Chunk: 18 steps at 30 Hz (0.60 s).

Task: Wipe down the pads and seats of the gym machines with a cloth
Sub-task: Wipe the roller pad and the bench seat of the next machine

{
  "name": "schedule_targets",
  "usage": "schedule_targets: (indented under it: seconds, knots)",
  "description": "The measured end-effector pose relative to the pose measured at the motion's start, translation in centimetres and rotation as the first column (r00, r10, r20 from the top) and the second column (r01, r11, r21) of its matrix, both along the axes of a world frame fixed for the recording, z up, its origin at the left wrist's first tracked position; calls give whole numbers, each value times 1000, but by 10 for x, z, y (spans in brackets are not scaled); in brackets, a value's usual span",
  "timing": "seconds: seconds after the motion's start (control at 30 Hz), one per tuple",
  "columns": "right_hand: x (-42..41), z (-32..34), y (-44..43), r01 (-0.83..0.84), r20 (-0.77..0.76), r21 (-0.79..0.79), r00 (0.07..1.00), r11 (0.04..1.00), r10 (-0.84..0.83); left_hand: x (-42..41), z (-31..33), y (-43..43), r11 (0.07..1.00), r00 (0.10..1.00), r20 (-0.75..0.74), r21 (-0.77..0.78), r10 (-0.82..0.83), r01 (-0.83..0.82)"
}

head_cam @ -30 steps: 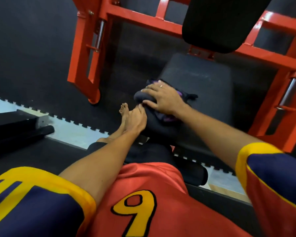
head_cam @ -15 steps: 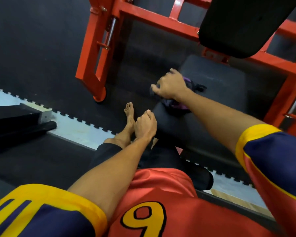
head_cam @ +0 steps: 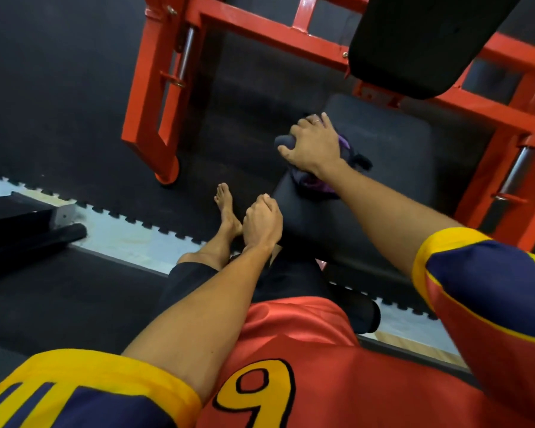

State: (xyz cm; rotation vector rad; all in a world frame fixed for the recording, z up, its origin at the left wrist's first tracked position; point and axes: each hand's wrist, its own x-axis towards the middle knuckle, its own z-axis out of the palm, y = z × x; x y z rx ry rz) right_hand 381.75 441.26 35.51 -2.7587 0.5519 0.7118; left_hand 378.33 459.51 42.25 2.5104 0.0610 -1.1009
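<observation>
A black seat pad point(head_cam: 386, 149) lies inside a red machine frame point(head_cam: 155, 100). On its left part sits a dark cloth with purple patches point(head_cam: 317, 183). My right hand point(head_cam: 314, 146) is on top of the cloth, its fingers curled round the bunched dark end, and it presses the cloth onto the seat. My left hand point(head_cam: 261, 222) is by the seat's near left corner with its fingers curled in and nothing visible in it. A black back pad point(head_cam: 414, 41) hangs above the seat at the upper right.
My bare foot point(head_cam: 224, 202) stands on the black rubber floor just left of the seat. Red frame posts rise on both sides of the seat. A black machine base point(head_cam: 22, 220) lies at the left edge, beside a pale floor strip point(head_cam: 121, 230).
My right hand has slid the cloth farther away along the seat. My left hand has come off the cloth and curled up by the seat's near corner.
</observation>
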Motion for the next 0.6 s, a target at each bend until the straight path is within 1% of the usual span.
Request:
schedule_targets:
  seconds: [0.07, 0.13, 0.17, 0.2, 0.27, 0.3, 0.37, 0.43, 0.5, 0.6]
  knots:
    - [-11, 4, 23, 30, 63, 50, 997, 998, -33, -1, -1, 1, 1000, 1000, 10, 15, -4, 4]
    - [-42, 12, 47, -32, 212, 145, 977, 989, 1, -1, 0, 2, 998, 999, 15, 38, -45, 44]
    - [-56, 15, 49, -75, 263, 177, 964, 981, 27, 1, 1, -1, 996, 997, 18, 52, -80, 79]
    - [-65, 17, 43, -126, 277, 199, 958, 972, 67, 3, 4, -3, 991, 994, 13, 70, -111, 110]
    - [-59, 13, 15, -194, 239, 172, 959, 966, 151, 10, 9, -10, 983, 987, 22, 99, -160, 157]
    - [-49, 7, 0, -171, 179, 145, 973, 975, 144, 12, 13, -14, 978, 982, 27, 102, -186, 183]
    - [-22, -1, -28, -21, 6, 128, 1000, 992, 20, 15, 20, -24, 970, 973, 16, 94, -229, 226]
    - [-2, -4, -37, 93, -98, 121, 992, 988, -81, 15, 19, -29, 969, 971, 4, 75, -238, 237]
    - [-1, -1, -22, 112, -83, 142, 991, 983, -101, 15, 11, -30, 976, 977, 9, 39, -215, 214]
    - [-38, 13, 5, 71, 73, 184, 994, 980, -86, 12, 3, -34, 983, 983, 12, -10, -184, 184]
